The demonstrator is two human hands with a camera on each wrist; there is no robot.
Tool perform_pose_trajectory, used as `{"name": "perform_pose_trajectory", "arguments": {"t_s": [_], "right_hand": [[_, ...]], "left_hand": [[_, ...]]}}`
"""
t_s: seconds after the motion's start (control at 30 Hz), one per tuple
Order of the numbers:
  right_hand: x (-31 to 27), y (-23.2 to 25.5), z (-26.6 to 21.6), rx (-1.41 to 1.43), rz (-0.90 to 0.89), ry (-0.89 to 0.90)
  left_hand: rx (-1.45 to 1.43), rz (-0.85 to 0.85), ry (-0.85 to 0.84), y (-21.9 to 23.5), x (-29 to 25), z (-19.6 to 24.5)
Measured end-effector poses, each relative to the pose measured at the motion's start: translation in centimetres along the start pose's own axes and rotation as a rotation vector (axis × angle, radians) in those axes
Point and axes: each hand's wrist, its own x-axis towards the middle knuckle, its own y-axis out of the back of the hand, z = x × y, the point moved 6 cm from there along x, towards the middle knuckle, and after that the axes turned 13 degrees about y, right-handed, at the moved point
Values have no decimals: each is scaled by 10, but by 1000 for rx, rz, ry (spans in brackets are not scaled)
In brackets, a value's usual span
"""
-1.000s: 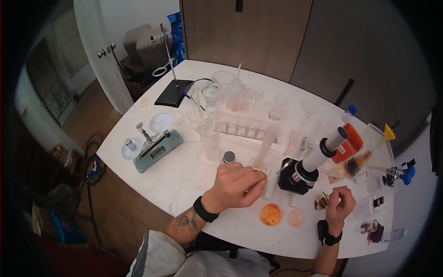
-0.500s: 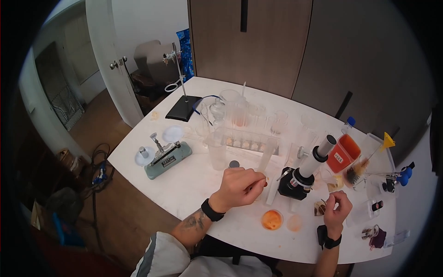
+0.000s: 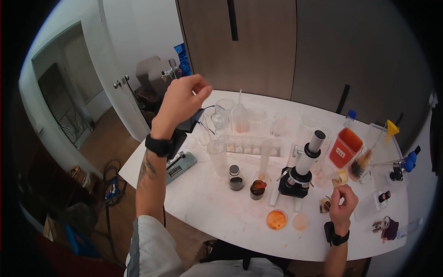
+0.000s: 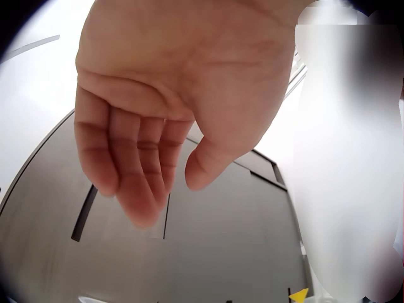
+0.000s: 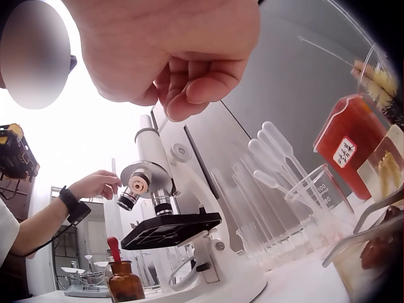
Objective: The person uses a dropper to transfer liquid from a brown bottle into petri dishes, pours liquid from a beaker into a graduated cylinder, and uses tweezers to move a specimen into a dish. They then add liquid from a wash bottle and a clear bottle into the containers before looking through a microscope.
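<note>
Raised high at the table's far left, my left hand (image 3: 184, 101) holds nothing, its fingers loosely bent and thumb apart in the left wrist view. It overlaps the ring stand's black base in the head view. Right of the table's middle stands a brown dropper bottle (image 3: 257, 190) with a red rubber bulb (image 5: 113, 248). Beside it is a clear jar (image 3: 236, 180) with a grey cap and dark contents. My right hand (image 3: 343, 205) hovers at the right, fingers loosely curled with nothing visible in them, near a small container (image 3: 325, 205) with brown contents.
A microscope (image 3: 297, 177) stands between the bottle and my right hand. In front lies a petri dish (image 3: 277, 220) of orange material. Tall glassware (image 3: 217, 154) and a slotted rack (image 3: 251, 147) stand behind. A balance (image 3: 181, 167) sits left, a red container (image 3: 345, 147) right.
My left hand has lifted off from the front middle, up and to the left, uncovering the brown dropper bottle and the jar. My right hand stays about where it was. The head view has shifted slightly.
</note>
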Motion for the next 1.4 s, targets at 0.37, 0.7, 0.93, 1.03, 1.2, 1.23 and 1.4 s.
{"name": "perform_pose_trajectory", "arguments": {"t_s": [0.37, 0.7, 0.93, 1.03, 1.2, 1.23, 1.4], "right_hand": [[8, 10, 0, -23, 81, -4], [12, 21, 0, -30, 109, -2], [14, 26, 1, -51, 114, -20], [14, 26, 2, -47, 117, -27], [16, 25, 2, -47, 112, 2], [15, 24, 2, -47, 111, -1], [13, 21, 4, -35, 88, -19]], "left_hand": [[584, -680, 65, -126, 130, 15], [1133, -789, 243, -215, 146, 23], [1170, -892, 343, -232, 143, 8], [1186, -966, 379, -240, 143, -7], [1100, -986, 391, -245, 145, -16], [1105, -982, 366, -242, 145, -9], [884, -770, 292, -219, 152, 4]]}}
